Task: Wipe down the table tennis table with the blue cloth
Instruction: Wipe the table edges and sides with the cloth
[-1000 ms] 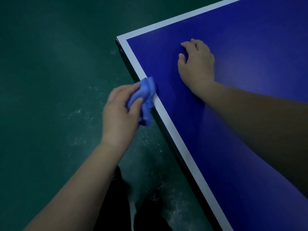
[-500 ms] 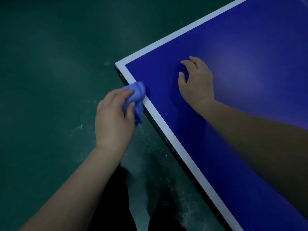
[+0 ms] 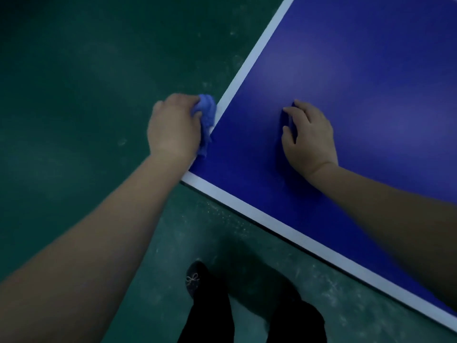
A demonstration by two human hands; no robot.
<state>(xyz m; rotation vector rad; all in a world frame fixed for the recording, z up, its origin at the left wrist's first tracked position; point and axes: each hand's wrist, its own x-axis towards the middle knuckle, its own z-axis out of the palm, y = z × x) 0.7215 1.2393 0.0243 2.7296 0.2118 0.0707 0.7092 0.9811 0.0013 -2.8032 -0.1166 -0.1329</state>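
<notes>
The table tennis table (image 3: 358, 78) has a dark blue top with a white border line and fills the right of the view. Its corner lies near the middle, just under my left wrist. My left hand (image 3: 173, 127) grips a bunched blue cloth (image 3: 206, 117) and presses it against the table's left side edge, just beyond the corner. My right hand (image 3: 309, 134) rests palm down on the blue top, its fingers bent and holding nothing.
A dark green floor (image 3: 74, 95) with pale dust marks surrounds the table. My legs in dark trousers (image 3: 210, 313) and a dark shoe (image 3: 194, 278) stand close to the table's near edge.
The view has swung round the corner. My left hand has carried the cloth past the corner onto the other side edge. My right hand stays planted on the top.
</notes>
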